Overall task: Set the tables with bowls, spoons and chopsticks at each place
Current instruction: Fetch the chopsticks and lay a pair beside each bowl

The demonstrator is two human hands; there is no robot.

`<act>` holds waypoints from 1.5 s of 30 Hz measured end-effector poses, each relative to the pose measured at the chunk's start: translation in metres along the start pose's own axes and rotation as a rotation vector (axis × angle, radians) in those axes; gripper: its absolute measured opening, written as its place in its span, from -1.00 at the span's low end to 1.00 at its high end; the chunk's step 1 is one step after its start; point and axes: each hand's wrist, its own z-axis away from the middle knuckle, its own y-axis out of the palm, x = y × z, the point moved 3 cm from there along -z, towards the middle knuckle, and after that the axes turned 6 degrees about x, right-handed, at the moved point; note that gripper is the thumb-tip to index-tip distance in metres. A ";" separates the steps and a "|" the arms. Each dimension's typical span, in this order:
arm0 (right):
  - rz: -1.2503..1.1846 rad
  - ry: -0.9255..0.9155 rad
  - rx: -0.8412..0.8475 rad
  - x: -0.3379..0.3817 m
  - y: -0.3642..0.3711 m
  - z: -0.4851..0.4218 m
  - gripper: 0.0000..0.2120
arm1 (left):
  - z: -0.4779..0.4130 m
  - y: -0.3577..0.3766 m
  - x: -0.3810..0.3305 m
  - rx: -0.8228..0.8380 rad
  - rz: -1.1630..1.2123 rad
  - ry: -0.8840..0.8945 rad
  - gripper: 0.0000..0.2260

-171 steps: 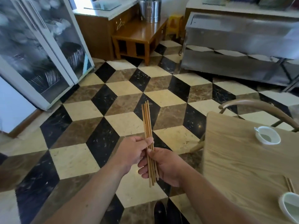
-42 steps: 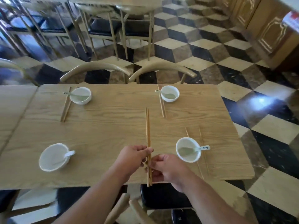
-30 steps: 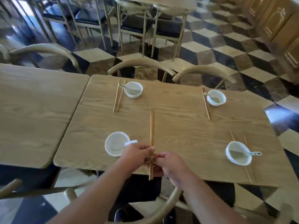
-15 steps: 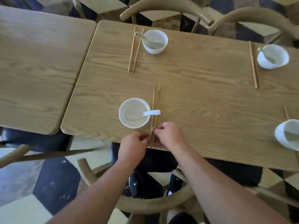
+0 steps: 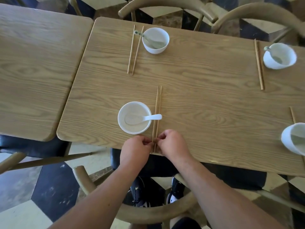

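A pair of wooden chopsticks (image 5: 158, 103) lies on the wooden table (image 5: 206, 100), just right of a white bowl (image 5: 134, 117) with a white spoon (image 5: 146, 118) in it. My left hand (image 5: 135, 152) and my right hand (image 5: 173, 144) pinch the near ends of this pair at the table's front edge, one hand on each side. Across the table stand a second bowl (image 5: 156, 40) with chopsticks (image 5: 134, 50) to its left and a third bowl (image 5: 279, 56) with chopsticks (image 5: 259, 63). A fourth bowl (image 5: 294, 138) sits at the right edge.
Another wooden table (image 5: 33, 66) adjoins on the left. Curved-back wooden chairs stand at the far side (image 5: 165, 4) and right below me (image 5: 148, 212). My shoes (image 5: 140, 194) show on the checkered floor (image 5: 54, 184).
I walked from the open floor to this table with the chopsticks held up in both hands. They came down beside the near-left bowl and now lie closer together on the wood.
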 end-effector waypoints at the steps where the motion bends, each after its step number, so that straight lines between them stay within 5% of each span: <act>1: -0.009 -0.003 0.005 0.000 0.000 0.000 -0.90 | 0.000 0.000 0.000 -0.001 -0.001 0.006 -0.79; 12: -0.034 0.010 0.015 -0.001 -0.002 0.000 -0.88 | -0.008 -0.003 0.002 -0.006 0.004 0.027 -0.70; 17: -0.069 0.032 0.013 -0.003 0.002 -0.002 -0.84 | -0.010 -0.003 0.004 -0.001 0.035 0.022 -0.85; 22: -0.147 0.069 0.041 -0.005 0.004 -0.010 -0.92 | -0.010 -0.002 0.005 -0.019 0.011 0.018 -0.74; 45: -0.256 0.075 0.078 -0.013 0.007 -0.014 -0.83 | -0.010 0.002 0.006 -0.026 0.005 -0.008 -0.86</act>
